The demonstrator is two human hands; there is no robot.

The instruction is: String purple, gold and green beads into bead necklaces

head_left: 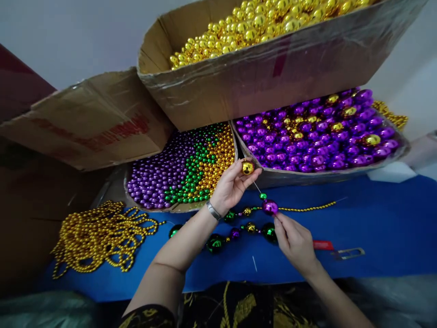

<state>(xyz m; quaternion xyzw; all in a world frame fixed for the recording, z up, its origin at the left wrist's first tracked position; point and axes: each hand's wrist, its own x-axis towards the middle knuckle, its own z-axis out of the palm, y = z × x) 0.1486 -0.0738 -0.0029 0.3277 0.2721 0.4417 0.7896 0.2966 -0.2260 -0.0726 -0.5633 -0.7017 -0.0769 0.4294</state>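
1. Clock face read as seen from above the work, 12 pointing away from the person.
2. Left hand point(228, 189): palm turned up, fingertips closed around a gold ball point(248, 167).
3. Right hand point(296, 241): thumb and forefinger pinch a purple ball point(270, 207) at its 5 o'clock edge.
4. Key relation: purple ball lies at 5 o'clock from the gold ball, near but apart. Thread point(256, 187) spans the gap along an 11-to-5 line. Small green bead point(262, 196) sits on that line, just beside the purple ball.
5. Left hand is the nearer one to the gold ball; right hand reaches in from 5 o'clock. Hole direction in the gold ball: cannot tell.
6. Mixed bead strand point(216, 243) rests on the blue worktop point(392, 228), with part of it at 7 o'clock from the purple ball.
7. From the left hand: carton of small beads point(184, 208) at 10, carton of purple balls point(290, 178) at 2, gold bead strings point(102, 237) heaped at 8.
8. Metal tool point(351, 253) lies at 3 from the right hand, beside a red strip point(322, 245).
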